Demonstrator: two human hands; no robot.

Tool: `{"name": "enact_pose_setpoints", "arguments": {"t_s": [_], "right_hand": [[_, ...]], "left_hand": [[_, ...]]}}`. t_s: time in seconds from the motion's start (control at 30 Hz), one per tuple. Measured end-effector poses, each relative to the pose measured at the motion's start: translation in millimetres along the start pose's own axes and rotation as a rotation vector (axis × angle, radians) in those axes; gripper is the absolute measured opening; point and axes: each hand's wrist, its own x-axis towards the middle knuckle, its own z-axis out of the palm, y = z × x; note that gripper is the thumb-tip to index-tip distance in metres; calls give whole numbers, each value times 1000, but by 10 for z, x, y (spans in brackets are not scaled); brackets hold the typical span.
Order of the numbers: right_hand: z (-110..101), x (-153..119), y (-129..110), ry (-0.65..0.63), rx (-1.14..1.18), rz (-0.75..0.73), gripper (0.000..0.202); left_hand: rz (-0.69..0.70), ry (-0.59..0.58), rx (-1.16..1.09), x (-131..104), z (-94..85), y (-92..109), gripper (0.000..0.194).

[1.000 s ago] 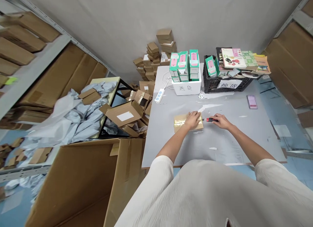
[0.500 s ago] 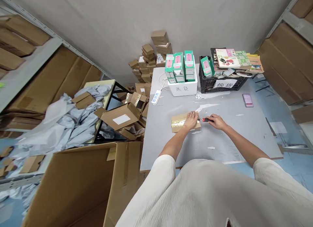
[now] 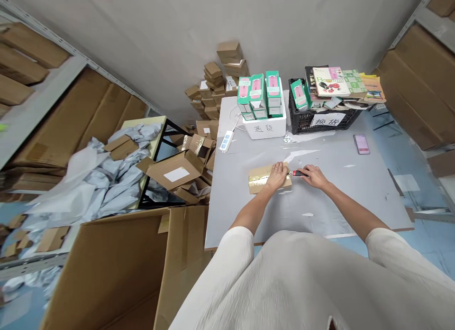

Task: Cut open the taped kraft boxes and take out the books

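Note:
A small flat cardboard box (image 3: 256, 184) with a shiny strip of tape along it lies on the grey table (image 3: 330, 197). My left hand (image 3: 277, 175) is closed over the box's right end and holds it against the tabletop. In my right hand (image 3: 314, 176), fingers wrapped round its grip, is a red and black utility knife (image 3: 297, 173). The knife points left, its tip at the right edge of the box beside my left fingers. How far the blade goes into the box or tape is too small to tell.
At the table's back stand a white bin (image 3: 265, 129) of green-and-pink boxes and a black crate (image 3: 302, 123) of books. A power strip (image 3: 226, 141) and a phone (image 3: 361, 144) lie on the tabletop. A large open carton (image 3: 186, 244) stands left, near piled cardboard boxes (image 3: 176, 171).
The knife and my right hand have shifted very slightly left, toward the box. My left hand stays on the box. The camera view has tilted a little.

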Motion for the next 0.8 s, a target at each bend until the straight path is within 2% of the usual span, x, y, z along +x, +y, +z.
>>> {"name": "enact_pose_setpoints", "arguments": {"t_s": [0.27, 0.4, 0.53, 0.6, 0.8], "right_hand": [[-4, 31, 153, 27, 7, -42, 47], [-170, 19, 440, 172, 35, 136, 51], [-266, -26, 629, 111, 62, 234, 48], [-184, -66, 614, 94, 78, 321, 47], [300, -169, 475, 24, 92, 568, 40]], "left_hand": [[0, -15, 48, -5, 4, -3, 49], [7, -28, 48, -28, -11, -30, 46], [-19, -23, -28, -26, -52, -61, 39], [-27, -18, -78, -21, -82, -66, 37], [-68, 12, -200, -110, -225, -16, 34]]}}
